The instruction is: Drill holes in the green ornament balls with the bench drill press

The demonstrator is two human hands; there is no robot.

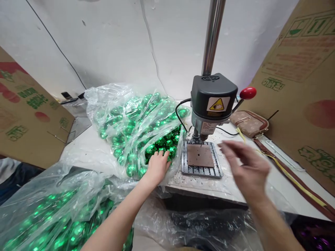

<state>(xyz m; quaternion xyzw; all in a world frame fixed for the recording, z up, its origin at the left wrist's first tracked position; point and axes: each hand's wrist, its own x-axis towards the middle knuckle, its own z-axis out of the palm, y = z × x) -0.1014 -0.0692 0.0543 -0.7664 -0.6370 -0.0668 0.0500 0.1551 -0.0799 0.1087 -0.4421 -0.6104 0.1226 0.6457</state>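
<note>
My left hand (158, 166) reaches into the mouth of a clear plastic bag (104, 96) full of shiny green faceted balls (161, 142). Its fingers are spread over the balls, with the tips partly hidden among them. To the right, my right hand (246, 169) hovers beside a small drill press (214, 97), slightly blurred. The fingers are loosely bent and apart, and I see nothing held in them. Under the drill, a brown square board (200, 156) with a dark hole lies on the slotted metal base (201, 172), with dark shavings around it.
A second bag of green balls (65, 223) lies at the lower left. Cardboard boxes stand at the left (28, 108) and right (300, 90). The press has a red lever knob (248, 93). A patterned purse (248, 122) with a long strap rests behind my right hand.
</note>
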